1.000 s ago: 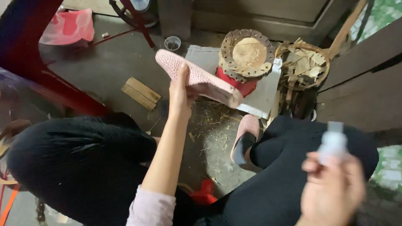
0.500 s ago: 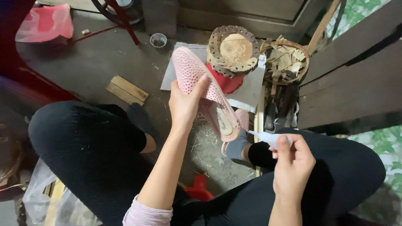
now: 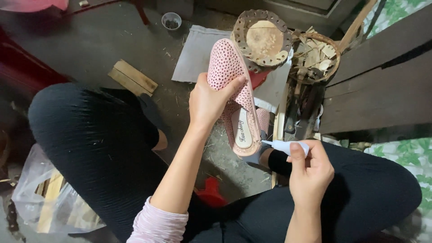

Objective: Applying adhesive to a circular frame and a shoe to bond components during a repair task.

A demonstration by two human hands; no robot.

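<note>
My left hand (image 3: 208, 100) grips a pink perforated slip-on shoe (image 3: 232, 85) by its side, holding it up with the toe pointing away and the heel opening toward me. My right hand (image 3: 309, 173) holds a small white glue tube (image 3: 284, 146) whose pointed nozzle touches the shoe's heel edge. A second pink shoe (image 3: 263, 119) sits on my foot, partly hidden behind the held shoe. Both of my knees, in black trousers, frame the scene.
A round wooden block ringed with a studded band (image 3: 263, 39) stands on a red base over a grey sheet (image 3: 195, 54). A basket of wood scraps (image 3: 315, 56) is beside it. Wood pieces (image 3: 132, 77), a small cup (image 3: 171, 20) and a plastic bag (image 3: 40, 193) lie around.
My left hand turned the shoe from lying flat to upright and closer to me. My right hand brought the glue tube up from the lower right to the shoe's heel.
</note>
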